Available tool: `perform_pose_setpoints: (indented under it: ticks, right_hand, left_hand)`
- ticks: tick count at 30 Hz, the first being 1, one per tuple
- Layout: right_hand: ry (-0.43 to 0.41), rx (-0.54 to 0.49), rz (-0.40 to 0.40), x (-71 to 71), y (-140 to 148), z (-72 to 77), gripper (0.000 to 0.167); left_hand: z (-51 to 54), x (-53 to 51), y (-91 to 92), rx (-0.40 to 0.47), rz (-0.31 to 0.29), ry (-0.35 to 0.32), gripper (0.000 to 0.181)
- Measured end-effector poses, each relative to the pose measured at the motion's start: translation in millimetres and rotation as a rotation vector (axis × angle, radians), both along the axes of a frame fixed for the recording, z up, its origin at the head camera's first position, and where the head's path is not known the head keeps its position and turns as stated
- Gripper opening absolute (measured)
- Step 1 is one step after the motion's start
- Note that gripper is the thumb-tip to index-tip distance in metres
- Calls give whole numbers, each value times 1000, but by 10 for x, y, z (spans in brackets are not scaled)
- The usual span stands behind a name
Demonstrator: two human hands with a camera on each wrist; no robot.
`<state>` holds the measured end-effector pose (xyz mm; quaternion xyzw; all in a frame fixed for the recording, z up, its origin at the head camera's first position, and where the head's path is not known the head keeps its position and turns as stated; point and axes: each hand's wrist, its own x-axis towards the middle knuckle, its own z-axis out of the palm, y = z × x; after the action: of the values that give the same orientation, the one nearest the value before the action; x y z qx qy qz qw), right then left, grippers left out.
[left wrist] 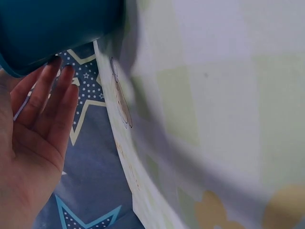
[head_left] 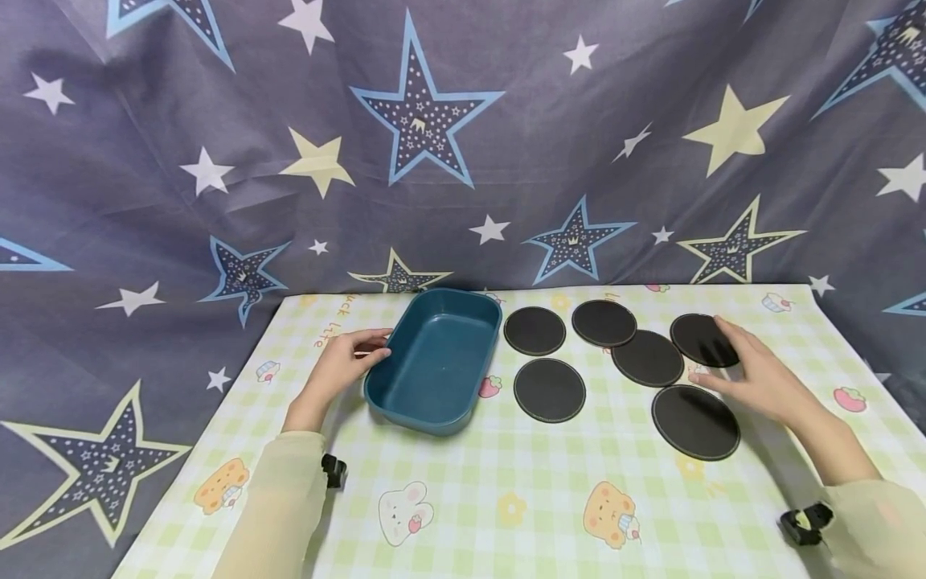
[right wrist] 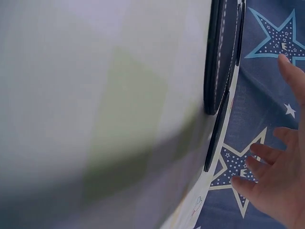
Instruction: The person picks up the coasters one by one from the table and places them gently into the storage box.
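Note:
A teal rectangular basin (head_left: 437, 354) sits left of the middle of the table. My left hand (head_left: 343, 362) holds its left rim, thumb over the edge and fingers along the outer wall; in the left wrist view that hand (left wrist: 40, 129) shows beside the wall. To the right lie several round black coasters with stitched edges, among them a front one (head_left: 696, 422) and an overlapped one (head_left: 647, 359). My right hand (head_left: 760, 374) hovers with spread fingers over the rightmost coaster (head_left: 698, 338), partly covering it. In the right wrist view, the right hand (right wrist: 276, 176) appears apart from the coasters (right wrist: 221, 62).
A light green checked cloth (head_left: 506, 466) with cartoon prints covers the table. Behind the far edge hangs a dark curtain (head_left: 506, 161) with stars. Two more coasters lie just right of the basin, one at the back (head_left: 535, 330) and one nearer (head_left: 550, 390).

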<state>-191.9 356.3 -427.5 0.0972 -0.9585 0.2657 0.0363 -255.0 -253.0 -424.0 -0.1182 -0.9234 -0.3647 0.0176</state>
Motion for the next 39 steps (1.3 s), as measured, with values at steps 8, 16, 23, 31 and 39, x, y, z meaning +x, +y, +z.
perform_pose_setpoints:
  ticks: [8,16,23,31,39]
  right_hand:
    - [-44,-14,35,47,-70,22,111]
    - [-67,-66,103,116,-94,-8,112]
    - [-80,-118,166,200,-103,-10,109]
    - [-123,-137,208,232,-86,-38,105]
    - [-85,-175,294,232,-57,-81,96]
  left_hand:
    - [-4,20,5,16,-7,0,40]
    - [-24,27,3,36,-3,-6,40]
    - [-37,40,7,39,4,5,40]
    - [-51,45,18,33,19,30,38]
    - [-53,59,22,48,26,5,39]
